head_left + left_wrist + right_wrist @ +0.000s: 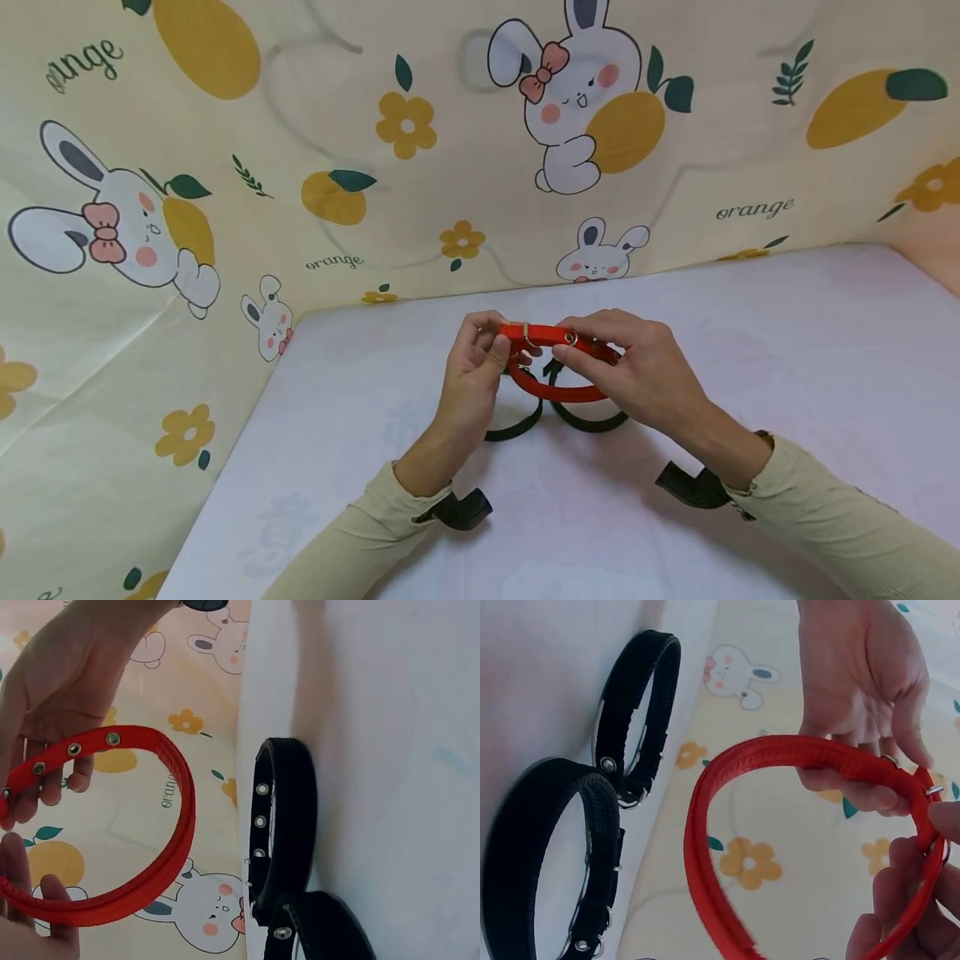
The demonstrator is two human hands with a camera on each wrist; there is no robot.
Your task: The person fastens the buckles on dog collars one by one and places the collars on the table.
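Note:
A red collar (562, 393), bent into a loop, is held above the table between both hands. My left hand (471, 379) pinches it beside the metal buckle (934, 790), thumb on the near face. My right hand (648, 371) grips the strap farther right, thumb and fingers close to a metal eyelet (570, 337). Several eyelets line the strap in the left wrist view. How far the strap end passes through the buckle is partly hidden by fingers. Below, two black collars (296, 817) (517, 847) stand on edge on the table, looped, with metal eyelets.
The white table (337, 375) reaches back to a cream cloth wall (450, 192) printed with rabbits and oranges. A similar cloth hangs along the left side. Black wrist mounts (463, 510) sit under both sleeves.

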